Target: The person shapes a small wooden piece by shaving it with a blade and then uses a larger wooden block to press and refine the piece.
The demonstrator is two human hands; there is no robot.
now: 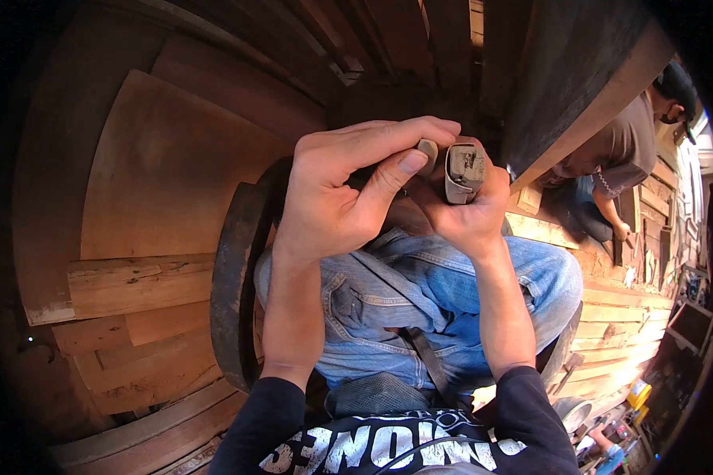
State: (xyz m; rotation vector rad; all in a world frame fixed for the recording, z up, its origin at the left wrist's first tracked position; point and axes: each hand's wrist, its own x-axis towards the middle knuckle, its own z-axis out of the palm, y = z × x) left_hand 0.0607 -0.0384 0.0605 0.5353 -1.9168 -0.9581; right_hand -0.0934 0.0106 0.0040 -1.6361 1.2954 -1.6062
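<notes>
My left hand (348, 182) is raised before me, its thumb and index finger closed on a small rounded greyish-tan piece (428, 157). Close to its right, my right hand (479, 210) is wrapped round a worn, blocky object (464, 170), whose rough end faces up toward me. What the object is, I cannot make out. A narrow gap lies between the two held things. Both hands are above my legs in blue jeans (404, 293).
Wooden boards (174, 174) lean at the left. A dark curved rim (234, 293) stands beside my left leg. A thick dark slab (570, 79) slants at the upper right. Beyond it a person (610, 154) bends over planks (618, 317). Another person's arm shows at the lower right.
</notes>
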